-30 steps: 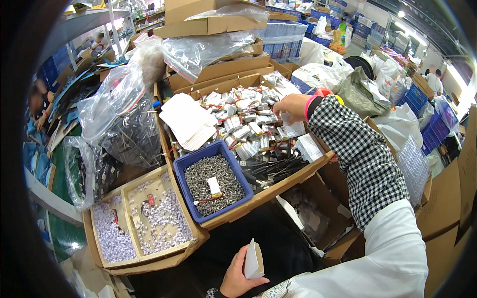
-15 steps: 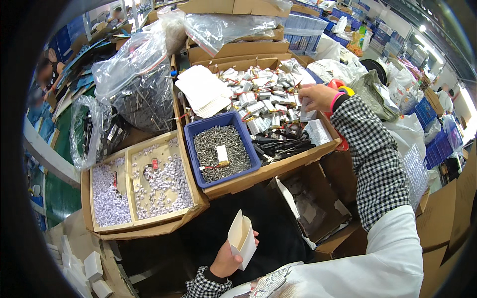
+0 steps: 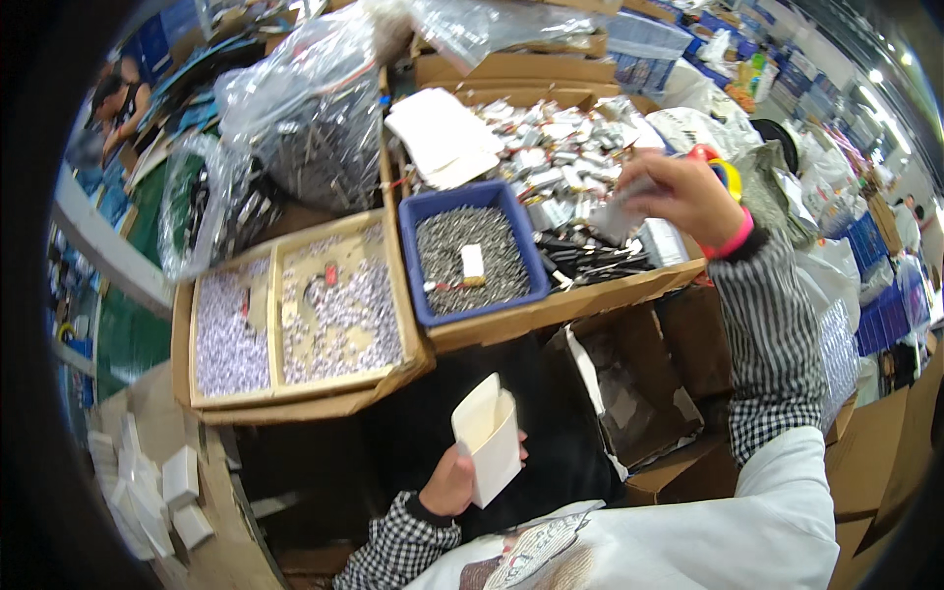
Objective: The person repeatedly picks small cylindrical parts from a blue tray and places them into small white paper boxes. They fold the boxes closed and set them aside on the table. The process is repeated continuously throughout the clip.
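Low in the middle, my left hand is wrapped round a small white cardboard box, held tilted with its top flap up and its mouth open. My right hand pinches a flat, greyish, see-through packet; motion blurs it and its contents cannot be made out. That hand hovers over the right side of a carton with many silvery wired battery packs and a heap of black slender parts. Beside the heap stands a blue plastic bin of small metal screws, with one white battery pack on top.
A two-part wooden tray of tiny pale pieces sits at the left. White cards lie by the batteries. Bagged parts stand behind the tray. An opened carton is below right. Small white boxes lie lower left.
My right hand has lifted out from the battery carton toward me, bringing the greyish packet with it. My left hand still holds the white box. The whole view has shifted slightly.
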Demonstrator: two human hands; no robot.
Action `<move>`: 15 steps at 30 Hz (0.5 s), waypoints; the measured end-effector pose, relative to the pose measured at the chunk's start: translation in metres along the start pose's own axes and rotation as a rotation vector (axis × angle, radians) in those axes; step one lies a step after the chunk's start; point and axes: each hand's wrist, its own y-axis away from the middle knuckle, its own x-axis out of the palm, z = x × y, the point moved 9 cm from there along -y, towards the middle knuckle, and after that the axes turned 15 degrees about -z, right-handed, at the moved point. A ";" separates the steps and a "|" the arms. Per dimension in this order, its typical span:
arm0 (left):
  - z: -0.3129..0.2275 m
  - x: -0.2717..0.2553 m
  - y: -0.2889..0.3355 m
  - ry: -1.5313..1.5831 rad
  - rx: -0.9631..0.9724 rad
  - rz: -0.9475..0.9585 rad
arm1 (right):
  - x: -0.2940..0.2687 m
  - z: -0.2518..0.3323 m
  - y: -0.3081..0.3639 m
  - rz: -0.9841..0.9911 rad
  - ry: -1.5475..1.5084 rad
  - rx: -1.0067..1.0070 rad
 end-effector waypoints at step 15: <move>0.009 0.010 0.013 -0.158 -0.095 0.037 | 0.121 0.134 0.082 0.185 -0.361 -0.373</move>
